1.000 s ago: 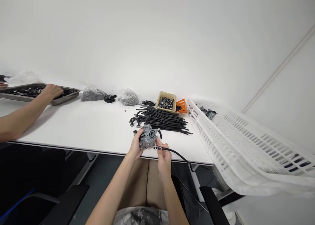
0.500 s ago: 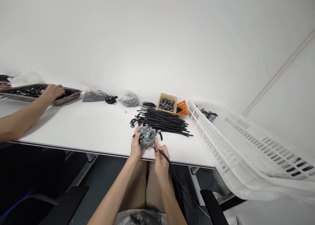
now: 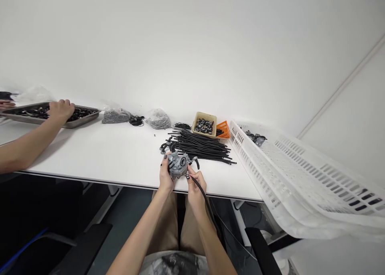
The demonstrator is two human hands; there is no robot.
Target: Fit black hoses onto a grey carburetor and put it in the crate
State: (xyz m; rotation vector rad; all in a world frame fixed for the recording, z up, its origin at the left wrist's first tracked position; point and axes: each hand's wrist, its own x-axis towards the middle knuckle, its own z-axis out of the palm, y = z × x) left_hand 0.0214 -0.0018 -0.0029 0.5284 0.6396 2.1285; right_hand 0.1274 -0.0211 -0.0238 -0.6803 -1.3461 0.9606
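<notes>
My left hand (image 3: 165, 178) is closed around the left side of a grey metal carburetor (image 3: 177, 166), held above the table's front edge. Short black elbow tubes stick out at its top and right side. Pinched in my right hand (image 3: 197, 188) is a black rubber hose (image 3: 201, 190), its end at the carburetor's lower right. Whether the hose end is seated on the fitting is hidden by my fingers. The rest of the hose hangs down past my right wrist. Just behind lie a pile of black hoses (image 3: 201, 146) and a few elbow tubes (image 3: 166, 145).
A cream bin (image 3: 197, 118) of small elbow parts and an orange basket (image 3: 226, 126) stand behind the hoses. White stacked crates (image 3: 282, 178) fill the right side. Plastic bags of parts (image 3: 158, 119) line the wall. At left, a co-worker's hand (image 3: 61, 110) is over a metal tray (image 3: 81, 124).
The carburetor and both my hands have shifted slightly up and left, the hose still pinched at the carburetor. The co-worker's hand has moved a little left over the tray.
</notes>
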